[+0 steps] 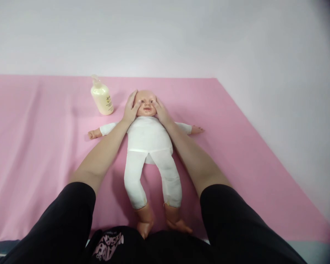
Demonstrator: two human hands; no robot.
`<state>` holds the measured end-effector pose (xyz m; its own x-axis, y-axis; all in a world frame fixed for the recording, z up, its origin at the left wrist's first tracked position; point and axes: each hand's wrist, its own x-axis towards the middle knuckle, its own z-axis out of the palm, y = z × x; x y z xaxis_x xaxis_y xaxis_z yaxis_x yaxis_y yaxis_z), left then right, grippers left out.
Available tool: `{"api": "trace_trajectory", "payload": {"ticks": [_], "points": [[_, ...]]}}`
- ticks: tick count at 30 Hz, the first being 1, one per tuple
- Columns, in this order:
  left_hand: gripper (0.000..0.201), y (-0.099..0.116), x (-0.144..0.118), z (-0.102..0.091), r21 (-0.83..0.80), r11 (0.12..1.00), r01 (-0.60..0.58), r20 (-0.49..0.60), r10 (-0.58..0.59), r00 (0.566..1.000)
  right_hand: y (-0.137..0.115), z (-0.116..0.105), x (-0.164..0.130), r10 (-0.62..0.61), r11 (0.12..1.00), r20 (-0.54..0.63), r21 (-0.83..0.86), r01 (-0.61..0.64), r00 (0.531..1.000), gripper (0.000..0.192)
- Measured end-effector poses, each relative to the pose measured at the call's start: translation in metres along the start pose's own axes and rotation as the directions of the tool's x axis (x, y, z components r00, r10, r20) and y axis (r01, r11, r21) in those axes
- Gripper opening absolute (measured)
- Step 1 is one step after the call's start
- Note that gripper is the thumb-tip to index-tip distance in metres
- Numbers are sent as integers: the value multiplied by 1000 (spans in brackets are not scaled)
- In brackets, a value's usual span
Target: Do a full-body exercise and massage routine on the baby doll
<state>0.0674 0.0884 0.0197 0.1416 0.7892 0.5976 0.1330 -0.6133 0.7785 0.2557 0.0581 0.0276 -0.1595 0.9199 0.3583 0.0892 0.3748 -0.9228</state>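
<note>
A baby doll (148, 141) in a white suit lies on its back on the pink sheet (44, 146), head away from me, arms spread, feet near my body. My left hand (131, 108) rests flat against the left side of the doll's head (145, 103), thumb on its cheek. My right hand (161, 112) lies against the right side of the head, thumb by the nose. Both hands touch the face with fingers apart; neither grips it.
A cream pump bottle (101, 96) stands on the sheet just left of the doll's head. The sheet's far edge meets a white wall (181, 36); its right edge runs diagonally down to the right. My black sleeves fill the bottom of the view.
</note>
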Motion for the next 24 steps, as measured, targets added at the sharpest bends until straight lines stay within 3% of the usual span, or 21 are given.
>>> {"api": "trace_trajectory", "payload": {"ticks": [7,15,24], "points": [[91,2,-2,1,6,1000,-1,-23,1,1000,-16,3,-4,31,996,-62,81,-26,998,62],[92,0,-2,0,14,1000,27,5,-27,1000,-13,2,-3,38,998,-65,42,-35,997,75],[89,-2,-2,2,20,999,24,13,-25,1000,1,2,5,68,989,-33,133,-63,997,66]]}}
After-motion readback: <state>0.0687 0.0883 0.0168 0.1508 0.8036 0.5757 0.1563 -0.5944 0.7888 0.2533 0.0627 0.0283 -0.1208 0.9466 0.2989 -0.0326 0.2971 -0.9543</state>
